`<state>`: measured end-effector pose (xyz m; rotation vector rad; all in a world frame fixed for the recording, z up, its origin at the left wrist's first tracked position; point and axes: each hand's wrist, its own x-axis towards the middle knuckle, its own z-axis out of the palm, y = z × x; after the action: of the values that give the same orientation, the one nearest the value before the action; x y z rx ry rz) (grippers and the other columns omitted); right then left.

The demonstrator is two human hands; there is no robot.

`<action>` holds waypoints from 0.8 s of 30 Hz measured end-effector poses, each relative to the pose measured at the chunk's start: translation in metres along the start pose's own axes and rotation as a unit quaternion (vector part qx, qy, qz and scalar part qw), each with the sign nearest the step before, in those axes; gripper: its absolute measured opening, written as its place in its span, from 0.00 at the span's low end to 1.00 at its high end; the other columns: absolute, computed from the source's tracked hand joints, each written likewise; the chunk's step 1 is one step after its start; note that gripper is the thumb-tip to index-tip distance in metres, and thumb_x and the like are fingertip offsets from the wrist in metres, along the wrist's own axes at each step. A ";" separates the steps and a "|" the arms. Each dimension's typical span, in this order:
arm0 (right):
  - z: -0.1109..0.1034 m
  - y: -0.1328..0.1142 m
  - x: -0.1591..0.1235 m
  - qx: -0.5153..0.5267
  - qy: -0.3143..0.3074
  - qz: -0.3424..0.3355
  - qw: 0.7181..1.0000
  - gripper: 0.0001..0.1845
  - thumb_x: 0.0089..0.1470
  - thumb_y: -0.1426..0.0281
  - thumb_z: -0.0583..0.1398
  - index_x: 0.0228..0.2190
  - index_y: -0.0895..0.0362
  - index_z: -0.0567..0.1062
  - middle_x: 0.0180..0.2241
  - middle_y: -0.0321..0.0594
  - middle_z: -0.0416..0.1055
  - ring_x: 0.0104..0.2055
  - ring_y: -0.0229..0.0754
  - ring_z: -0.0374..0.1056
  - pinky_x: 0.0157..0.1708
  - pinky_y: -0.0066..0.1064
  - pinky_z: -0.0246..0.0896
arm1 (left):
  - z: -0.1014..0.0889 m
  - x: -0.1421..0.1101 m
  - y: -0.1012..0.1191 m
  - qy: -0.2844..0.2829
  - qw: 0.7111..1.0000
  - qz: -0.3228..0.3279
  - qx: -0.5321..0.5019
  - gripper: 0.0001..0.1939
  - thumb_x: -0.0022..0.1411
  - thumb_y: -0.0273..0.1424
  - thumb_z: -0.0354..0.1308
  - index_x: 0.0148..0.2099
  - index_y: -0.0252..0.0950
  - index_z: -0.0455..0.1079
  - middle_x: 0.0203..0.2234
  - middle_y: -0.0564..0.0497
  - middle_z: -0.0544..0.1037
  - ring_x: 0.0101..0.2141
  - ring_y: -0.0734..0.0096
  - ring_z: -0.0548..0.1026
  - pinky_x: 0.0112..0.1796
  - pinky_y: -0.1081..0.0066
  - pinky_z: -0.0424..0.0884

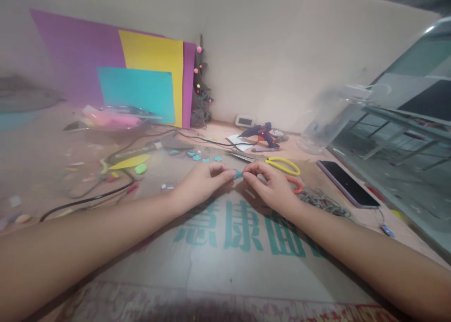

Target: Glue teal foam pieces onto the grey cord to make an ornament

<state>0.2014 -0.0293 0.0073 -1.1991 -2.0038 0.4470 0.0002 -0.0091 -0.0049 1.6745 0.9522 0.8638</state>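
Note:
Over the middle of the table, my left hand [215, 179] and my right hand [269, 185] are nearly touching, fingertips pinched. Between them is a small teal piece [238, 174], which looks like cut foam; its shape is mostly covered by the fingers. Both hands seem to grip it, one at each end. Just behind lie scissors with a yellow handle [283, 166], and an orange loop handle [296, 185] shows beside my right hand. Several small teal flower cutouts [196, 157] are scattered beyond my left hand.
A glue gun [262, 134] with a red light rests at the back, its cord running left. Grey string [326, 203] and a phone [347, 183] lie to the right. Purple, yellow and turquoise sheets [137, 92] lean on the wall. Scraps and a clear pink-filled bag [112, 119] are left.

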 end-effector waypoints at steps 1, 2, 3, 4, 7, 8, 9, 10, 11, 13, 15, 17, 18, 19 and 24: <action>0.000 0.000 0.000 -0.001 -0.001 0.001 1.000 0.06 0.59 0.67 0.57 0.31 0.55 0.71 0.25 0.34 0.71 0.28 0.37 0.66 0.32 0.29 0.61 | 0.000 0.000 0.001 -0.002 1.000 -0.001 0.003 0.20 0.60 0.46 0.55 0.32 0.33 0.73 0.23 0.52 0.74 0.23 0.75 0.67 0.24 0.75 0.60; 0.000 0.000 0.000 -0.001 -0.002 0.001 1.000 0.06 0.59 0.67 0.57 0.31 0.55 0.71 0.25 0.34 0.70 0.28 0.37 0.66 0.32 0.29 0.61 | -0.001 0.000 0.001 0.000 1.000 0.001 0.007 0.20 0.60 0.46 0.55 0.31 0.33 0.73 0.23 0.53 0.74 0.23 0.75 0.67 0.24 0.76 0.60; 0.000 -0.001 0.000 -0.001 -0.002 0.000 1.000 0.06 0.59 0.67 0.57 0.31 0.55 0.71 0.25 0.34 0.70 0.28 0.37 0.66 0.32 0.29 0.61 | -0.001 0.000 0.002 0.003 1.000 0.004 0.009 0.19 0.60 0.45 0.56 0.32 0.33 0.73 0.23 0.53 0.74 0.23 0.75 0.67 0.24 0.76 0.60; 0.000 -0.001 0.000 -0.002 -0.001 0.000 1.000 0.06 0.59 0.67 0.57 0.31 0.55 0.70 0.25 0.34 0.70 0.28 0.37 0.66 0.32 0.29 0.61 | -0.001 0.000 0.003 0.008 1.000 0.006 0.012 0.18 0.60 0.44 0.56 0.32 0.33 0.73 0.23 0.53 0.74 0.23 0.75 0.67 0.25 0.76 0.60; -0.001 -0.001 0.000 -0.006 0.007 0.001 1.000 0.07 0.59 0.66 0.57 0.31 0.55 0.70 0.25 0.34 0.70 0.29 0.37 0.66 0.32 0.29 0.61 | -0.002 0.000 0.005 0.019 1.000 -0.016 0.013 0.18 0.60 0.45 0.56 0.33 0.34 0.72 0.22 0.55 0.72 0.21 0.77 0.65 0.22 0.77 0.57; -0.002 -0.001 0.000 -0.008 0.010 0.000 1.000 0.07 0.59 0.66 0.57 0.30 0.55 0.70 0.26 0.34 0.70 0.29 0.37 0.66 0.32 0.29 0.60 | -0.002 0.000 0.005 0.022 0.999 -0.028 0.009 0.18 0.60 0.45 0.56 0.34 0.34 0.72 0.21 0.55 0.71 0.19 0.78 0.64 0.20 0.77 0.56; -0.002 -0.001 -0.001 -0.009 0.011 -0.005 1.000 0.07 0.58 0.66 0.58 0.30 0.55 0.70 0.26 0.34 0.71 0.29 0.37 0.66 0.32 0.29 0.61 | -0.002 0.000 0.005 0.026 0.999 -0.038 0.002 0.18 0.60 0.46 0.56 0.34 0.34 0.71 0.21 0.55 0.71 0.18 0.79 0.62 0.19 0.77 0.55; -0.002 0.000 -0.001 -0.010 0.011 -0.012 1.000 0.07 0.58 0.66 0.58 0.30 0.55 0.70 0.26 0.34 0.71 0.30 0.37 0.67 0.32 0.29 0.61 | -0.002 0.001 0.006 0.030 0.999 -0.042 -0.006 0.18 0.60 0.46 0.57 0.34 0.34 0.71 0.21 0.55 0.72 0.18 0.79 0.62 0.19 0.77 0.55; -0.002 0.000 -0.001 -0.012 0.009 -0.022 1.000 0.07 0.58 0.66 0.58 0.30 0.55 0.70 0.27 0.35 0.71 0.30 0.38 0.67 0.33 0.29 0.61 | -0.002 0.001 0.006 0.034 0.998 -0.041 -0.015 0.18 0.60 0.45 0.57 0.33 0.34 0.70 0.21 0.55 0.72 0.18 0.79 0.62 0.19 0.77 0.56; -0.001 -0.001 -0.001 -0.021 -0.001 -0.039 0.999 0.06 0.58 0.66 0.58 0.30 0.55 0.71 0.28 0.35 0.72 0.31 0.38 0.67 0.34 0.30 0.61 | -0.001 0.001 0.007 0.041 0.998 -0.027 -0.029 0.16 0.60 0.43 0.58 0.32 0.33 0.70 0.23 0.54 0.73 0.20 0.79 0.64 0.21 0.78 0.58; 0.001 -0.001 -0.001 -0.024 -0.019 -0.040 0.999 0.06 0.58 0.67 0.58 0.29 0.55 0.70 0.28 0.36 0.72 0.31 0.39 0.67 0.34 0.31 0.62 | -0.001 0.002 0.008 0.045 0.998 -0.017 -0.038 0.15 0.60 0.41 0.58 0.31 0.33 0.70 0.24 0.53 0.74 0.22 0.78 0.66 0.24 0.77 0.60; 0.002 -0.001 -0.001 -0.015 -0.037 -0.028 0.999 0.06 0.58 0.67 0.57 0.30 0.55 0.70 0.29 0.36 0.71 0.32 0.39 0.67 0.35 0.31 0.62 | -0.001 0.002 0.009 0.047 0.998 -0.014 -0.047 0.14 0.60 0.40 0.58 0.31 0.33 0.70 0.24 0.53 0.75 0.24 0.77 0.68 0.26 0.77 0.62; 0.002 -0.001 -0.001 -0.007 -0.033 -0.022 0.999 0.06 0.58 0.66 0.57 0.31 0.55 0.69 0.30 0.37 0.71 0.33 0.39 0.66 0.35 0.31 0.62 | 0.000 0.003 0.008 0.048 0.997 -0.013 -0.052 0.14 0.60 0.40 0.58 0.32 0.33 0.70 0.25 0.53 0.75 0.25 0.77 0.68 0.27 0.77 0.63; 0.003 0.000 -0.002 0.001 -0.015 -0.019 1.000 0.05 0.59 0.66 0.57 0.32 0.54 0.68 0.30 0.37 0.69 0.33 0.39 0.66 0.35 0.32 0.62 | 0.000 0.003 0.007 0.048 0.997 -0.012 -0.057 0.14 0.60 0.40 0.59 0.32 0.33 0.70 0.25 0.53 0.75 0.25 0.76 0.69 0.28 0.76 0.64; -0.006 0.001 -0.001 0.025 0.106 -0.025 0.994 0.07 0.59 0.66 0.57 0.37 0.53 0.62 0.31 0.35 0.62 0.33 0.39 0.61 0.34 0.31 0.60 | 0.002 0.006 -0.003 0.039 0.994 -0.013 -0.097 0.13 0.59 0.40 0.60 0.35 0.34 0.70 0.28 0.52 0.76 0.27 0.74 0.72 0.30 0.75 0.66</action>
<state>0.2067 -0.0304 0.0102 -1.1152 -1.8249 0.3286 0.0042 -0.0036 -0.0075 1.4696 0.9100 0.9787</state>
